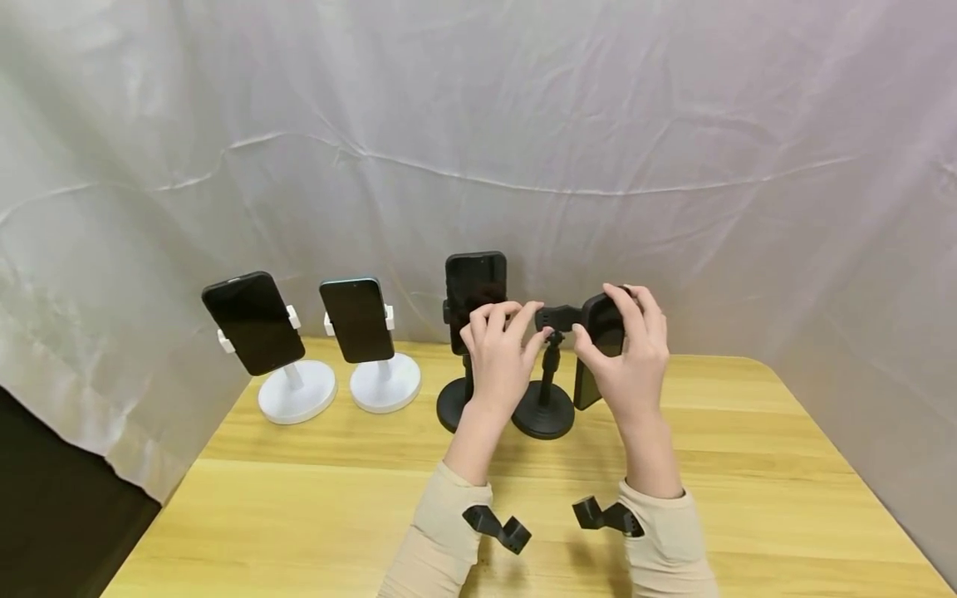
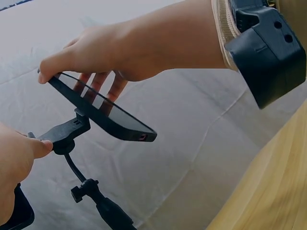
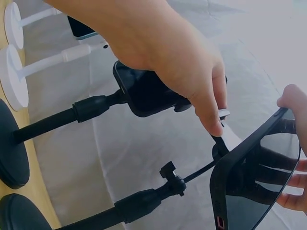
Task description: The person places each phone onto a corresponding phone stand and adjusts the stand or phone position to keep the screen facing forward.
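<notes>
My right hand grips a black-cased phone by its edges, thumb on one side and fingers on the other. The phone stands upright but turned, beside the holder clamp of a black phone stand. In the left wrist view the phone tilts against or very close to the clamp's outer end; contact is unclear. My left hand pinches the clamp's other end between thumb and fingers. The right wrist view shows the left thumb on that end.
Left of these, a second black stand holds a phone. Farther left, two white stands hold phones. A grey curtain hangs behind the wooden table.
</notes>
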A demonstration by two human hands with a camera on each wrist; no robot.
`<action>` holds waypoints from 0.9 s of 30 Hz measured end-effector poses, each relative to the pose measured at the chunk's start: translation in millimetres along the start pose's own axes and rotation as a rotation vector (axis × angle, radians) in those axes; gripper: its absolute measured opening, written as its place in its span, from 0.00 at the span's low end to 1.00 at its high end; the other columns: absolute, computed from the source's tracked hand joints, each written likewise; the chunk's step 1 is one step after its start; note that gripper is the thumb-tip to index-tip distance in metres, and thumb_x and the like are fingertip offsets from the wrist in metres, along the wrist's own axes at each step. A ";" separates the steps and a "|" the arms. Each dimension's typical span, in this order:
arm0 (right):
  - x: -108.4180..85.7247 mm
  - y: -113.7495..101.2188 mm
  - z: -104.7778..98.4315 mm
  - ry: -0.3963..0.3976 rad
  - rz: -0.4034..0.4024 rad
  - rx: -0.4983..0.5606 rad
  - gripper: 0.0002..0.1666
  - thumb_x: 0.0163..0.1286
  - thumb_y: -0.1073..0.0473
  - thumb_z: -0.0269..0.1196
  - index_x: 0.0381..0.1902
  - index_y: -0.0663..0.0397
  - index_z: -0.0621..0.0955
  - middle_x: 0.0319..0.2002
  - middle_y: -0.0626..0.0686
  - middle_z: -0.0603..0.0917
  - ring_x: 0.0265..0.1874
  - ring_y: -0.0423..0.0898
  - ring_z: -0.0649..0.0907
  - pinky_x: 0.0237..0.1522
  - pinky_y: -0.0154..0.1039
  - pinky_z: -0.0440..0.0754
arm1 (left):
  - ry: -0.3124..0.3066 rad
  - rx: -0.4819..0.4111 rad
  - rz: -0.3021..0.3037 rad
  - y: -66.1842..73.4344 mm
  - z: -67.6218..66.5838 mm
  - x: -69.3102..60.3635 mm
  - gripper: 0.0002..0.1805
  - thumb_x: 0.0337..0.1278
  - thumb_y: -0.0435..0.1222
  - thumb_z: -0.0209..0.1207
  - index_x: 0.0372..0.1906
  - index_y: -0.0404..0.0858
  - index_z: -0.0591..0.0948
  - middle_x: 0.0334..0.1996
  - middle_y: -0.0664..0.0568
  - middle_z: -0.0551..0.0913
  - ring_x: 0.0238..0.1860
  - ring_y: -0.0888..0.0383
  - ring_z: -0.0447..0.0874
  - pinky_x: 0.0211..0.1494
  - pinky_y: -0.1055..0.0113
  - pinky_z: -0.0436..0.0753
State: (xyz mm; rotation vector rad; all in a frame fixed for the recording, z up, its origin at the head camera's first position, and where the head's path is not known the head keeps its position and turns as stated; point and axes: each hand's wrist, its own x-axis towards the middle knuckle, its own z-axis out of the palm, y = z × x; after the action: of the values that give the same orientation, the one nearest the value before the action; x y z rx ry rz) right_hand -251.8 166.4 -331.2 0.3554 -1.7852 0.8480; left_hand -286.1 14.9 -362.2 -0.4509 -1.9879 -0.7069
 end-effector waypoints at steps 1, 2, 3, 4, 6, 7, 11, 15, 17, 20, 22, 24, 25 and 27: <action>-0.2 0.1 0.9 -0.002 -0.004 0.003 0.30 0.53 0.57 0.70 0.56 0.55 0.80 0.54 0.64 0.78 0.52 0.63 0.75 0.48 0.55 0.72 | 0.000 0.005 0.002 -0.1 0.0 0.3 0.17 0.58 0.50 0.63 0.51 0.51 0.84 0.46 0.54 0.78 0.51 0.52 0.67 0.49 0.54 0.63; -0.3 0.2 1.7 -0.005 -0.008 0.006 0.30 0.53 0.57 0.69 0.56 0.55 0.80 0.55 0.64 0.78 0.52 0.63 0.75 0.49 0.55 0.73 | 0.002 0.009 0.004 -0.2 0.0 0.5 0.17 0.58 0.49 0.63 0.51 0.51 0.84 0.46 0.54 0.78 0.51 0.52 0.67 0.49 0.54 0.63; -0.5 0.3 2.4 -0.010 -0.010 0.009 0.30 0.53 0.56 0.69 0.56 0.55 0.80 0.55 0.64 0.78 0.53 0.63 0.75 0.49 0.55 0.73 | 0.002 0.013 0.004 -0.4 -0.1 0.4 0.17 0.58 0.49 0.63 0.52 0.51 0.84 0.46 0.54 0.78 0.51 0.52 0.67 0.49 0.54 0.63; -0.8 0.4 2.9 -0.014 -0.013 0.010 0.30 0.53 0.56 0.69 0.56 0.55 0.80 0.55 0.65 0.78 0.53 0.63 0.75 0.49 0.56 0.73 | 0.004 0.015 0.004 -0.6 0.0 0.3 0.18 0.57 0.49 0.63 0.52 0.51 0.84 0.46 0.54 0.78 0.51 0.52 0.67 0.49 0.54 0.63; -1.3 0.7 3.3 -0.019 -0.015 0.014 0.30 0.54 0.56 0.69 0.56 0.56 0.80 0.56 0.65 0.77 0.54 0.63 0.75 0.49 0.57 0.74 | 0.007 0.018 0.007 -1.3 0.4 -0.3 0.18 0.57 0.49 0.64 0.52 0.52 0.83 0.46 0.54 0.79 0.51 0.52 0.67 0.49 0.54 0.63; -1.6 0.9 3.2 -0.019 -0.016 0.015 0.30 0.54 0.56 0.69 0.56 0.56 0.80 0.56 0.65 0.77 0.54 0.63 0.75 0.49 0.57 0.74 | 0.007 0.017 0.009 -1.2 0.2 -0.5 0.18 0.57 0.49 0.64 0.53 0.52 0.83 0.46 0.54 0.79 0.51 0.52 0.67 0.49 0.54 0.62; -2.0 1.8 1.4 -0.004 -0.020 0.018 0.30 0.54 0.57 0.69 0.56 0.57 0.80 0.56 0.66 0.77 0.54 0.63 0.75 0.50 0.52 0.74 | 0.003 0.019 0.018 -0.5 0.0 -1.0 0.20 0.58 0.49 0.63 0.55 0.52 0.82 0.47 0.54 0.79 0.51 0.52 0.67 0.49 0.54 0.63; -1.6 1.9 -1.6 0.008 -0.030 0.021 0.30 0.55 0.55 0.69 0.57 0.57 0.80 0.56 0.67 0.77 0.52 0.62 0.76 0.46 0.41 0.73 | -0.015 0.025 0.015 1.6 -0.7 -1.2 0.21 0.60 0.49 0.62 0.58 0.52 0.81 0.48 0.54 0.79 0.51 0.52 0.67 0.49 0.54 0.63; -1.8 1.1 -2.8 0.011 -0.049 0.022 0.30 0.56 0.53 0.68 0.57 0.57 0.79 0.56 0.68 0.77 0.50 0.62 0.76 0.43 0.36 0.72 | -0.021 0.025 0.012 2.3 -0.8 -1.4 0.21 0.60 0.49 0.61 0.58 0.52 0.81 0.48 0.54 0.79 0.51 0.52 0.67 0.50 0.54 0.63; -1.2 -0.2 -3.6 0.015 -0.067 0.036 0.31 0.59 0.48 0.67 0.57 0.58 0.79 0.56 0.68 0.77 0.48 0.60 0.76 0.41 0.32 0.71 | -0.023 0.021 0.009 3.2 -1.1 -1.4 0.21 0.61 0.49 0.61 0.58 0.53 0.81 0.48 0.54 0.79 0.51 0.52 0.67 0.50 0.54 0.63; -0.5 -1.5 -3.8 0.016 -0.073 0.052 0.31 0.59 0.47 0.67 0.57 0.58 0.79 0.56 0.68 0.77 0.47 0.60 0.76 0.42 0.32 0.70 | -0.021 0.017 0.009 3.4 -1.4 -1.3 0.20 0.61 0.49 0.61 0.58 0.53 0.81 0.48 0.54 0.79 0.51 0.52 0.67 0.50 0.54 0.63; 0.3 -2.4 -3.5 0.017 -0.068 0.069 0.31 0.59 0.48 0.67 0.57 0.58 0.79 0.57 0.67 0.77 0.46 0.58 0.76 0.43 0.32 0.69 | -0.017 0.014 0.010 3.4 -1.8 -1.2 0.20 0.61 0.49 0.61 0.58 0.53 0.81 0.48 0.53 0.80 0.51 0.52 0.67 0.50 0.54 0.63; 0.5 -2.7 -3.2 0.019 -0.069 0.076 0.31 0.59 0.49 0.68 0.57 0.59 0.79 0.57 0.67 0.77 0.46 0.57 0.75 0.43 0.32 0.69 | -0.015 0.013 0.010 3.4 -2.0 -1.1 0.20 0.61 0.49 0.61 0.58 0.53 0.81 0.48 0.53 0.80 0.51 0.52 0.67 0.50 0.54 0.63; 0.7 -3.1 -2.6 0.022 -0.070 0.089 0.31 0.57 0.51 0.69 0.57 0.59 0.79 0.57 0.67 0.77 0.47 0.57 0.75 0.44 0.32 0.68 | -0.012 0.012 0.011 3.2 -2.2 -1.1 0.20 0.61 0.49 0.61 0.58 0.53 0.81 0.49 0.53 0.80 0.51 0.52 0.67 0.50 0.54 0.63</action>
State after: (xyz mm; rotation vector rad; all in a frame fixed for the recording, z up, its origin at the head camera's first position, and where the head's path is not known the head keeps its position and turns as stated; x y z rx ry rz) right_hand -248.4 166.2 -329.0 0.4623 -1.7080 0.8801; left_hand -282.2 15.9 -361.4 -0.4591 -1.9983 -0.6866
